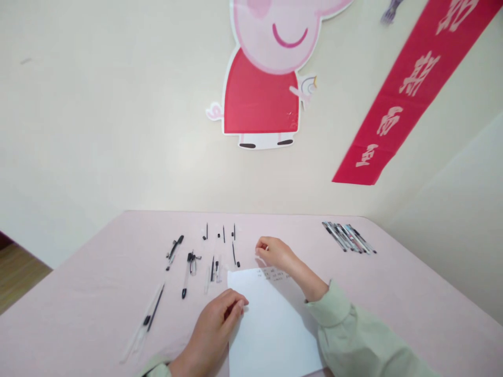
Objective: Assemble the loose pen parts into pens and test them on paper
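The bench [393, 293] had a smooth, matte pink top, its straight far edge meeting a pale wall [157, 157]. A sheet of white paper [275, 335] lay flat from mid-bench toward the near edge, with dark writing [271, 274] along its far end.

The left hand [218, 319] rested at the sheet's left side, its grip narrow, fingers bent and fingertips over the paper's border. The right hand [277, 253] was above the sheet's far end, thumb and fingers drawn close; whether that grip held anything small I could not tell. A soft, creased green sleeve [353, 324] covered the right forearm.

Toward the far edge, left of the right hand, thin dark refills [233, 252] lay with stubby black caps [238, 264] near them. Nearer the left edge were glossy black and clear pen parts [192, 262], slim and rod-like. A long dark refill [156, 309] lay beside translucent tubes [135, 335] toward the near left corner. Slender pens [348, 238] lay slantwise in a row by the far right corner. Between the sleeve and the bench's slanting right edge ran a broad stretch of bare pink surface, and another bordered the left edge.
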A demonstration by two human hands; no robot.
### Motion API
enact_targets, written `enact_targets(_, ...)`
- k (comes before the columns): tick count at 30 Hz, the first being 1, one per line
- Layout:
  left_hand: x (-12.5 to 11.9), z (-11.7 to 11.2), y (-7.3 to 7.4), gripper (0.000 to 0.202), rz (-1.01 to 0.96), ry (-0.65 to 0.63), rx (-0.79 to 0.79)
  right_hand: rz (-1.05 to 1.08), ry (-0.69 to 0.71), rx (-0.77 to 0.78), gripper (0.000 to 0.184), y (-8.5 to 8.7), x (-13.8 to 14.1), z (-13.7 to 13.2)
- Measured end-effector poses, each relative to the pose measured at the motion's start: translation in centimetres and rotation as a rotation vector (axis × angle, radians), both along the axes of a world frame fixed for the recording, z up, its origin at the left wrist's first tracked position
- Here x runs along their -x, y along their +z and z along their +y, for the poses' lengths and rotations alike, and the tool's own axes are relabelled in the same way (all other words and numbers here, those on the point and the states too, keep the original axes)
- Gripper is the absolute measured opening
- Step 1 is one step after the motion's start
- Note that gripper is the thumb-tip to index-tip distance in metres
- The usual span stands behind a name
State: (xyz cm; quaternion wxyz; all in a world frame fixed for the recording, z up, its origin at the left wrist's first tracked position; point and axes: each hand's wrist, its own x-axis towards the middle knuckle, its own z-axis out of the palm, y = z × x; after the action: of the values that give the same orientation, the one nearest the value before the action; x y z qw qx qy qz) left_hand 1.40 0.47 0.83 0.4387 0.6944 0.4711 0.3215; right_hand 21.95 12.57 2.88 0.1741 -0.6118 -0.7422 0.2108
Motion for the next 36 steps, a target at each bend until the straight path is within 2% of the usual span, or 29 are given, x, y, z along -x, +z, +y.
enact_targets(5, 0.1, 0.1, -0.1, 0.023, -0.002, 0.005, -0.016, -0.073, -0.102, 0.018, 0.014, -0.1, 4.7, 2.5)
enact_targets(10, 0.0, 0.1, -0.1, 0.024, -0.006, 0.010, -0.015, -0.135, -0.221, -0.026, 0.023, -1.6, 7.2, 3.0)
enact_targets(20, -0.1, 0.2, -0.2, 0.026, -0.012, 0.026, -0.012, -0.192, -0.260, -0.123, 0.012, -2.9, 7.2, 2.8)
enact_targets(23, -0.2, 0.1, -0.1, 0.027, -0.042, 0.056, 0.006, -0.116, -0.279, -0.130, 0.010, -3.0, 6.7, 2.8)
enact_targets(26, -0.4, 0.3, 0.1, 0.029, -0.111, 0.151, 0.041, 0.039, -0.298, -0.133, 0.007, -2.9, 6.4, 2.9)
enact_targets(29, -0.3, 1.4, 0.6, 0.030, -0.187, 0.301, 0.038, 0.231, -0.233, -0.170, 0.005, -2.6, 6.6, 2.8)
enact_targets(32, 0.1, 3.5, 1.1, 0.033, -0.273, 0.474, 0.045, 0.399, -0.084, -0.240, 0.003, -2.3, 7.3, 2.2)
enact_targets(34, 0.3, 5.1, 1.5, 0.038, -0.329, 0.542, 0.064, 0.472, 0.017, -0.276, 0.003, -2.1, 8.0, 1.5)
enact_targets(36, 0.5, 6.4, 1.8, 0.042, -0.377, 0.557, 0.085, 0.499, 0.105, -0.285, 0.004, -1.9, 8.6, 0.6)
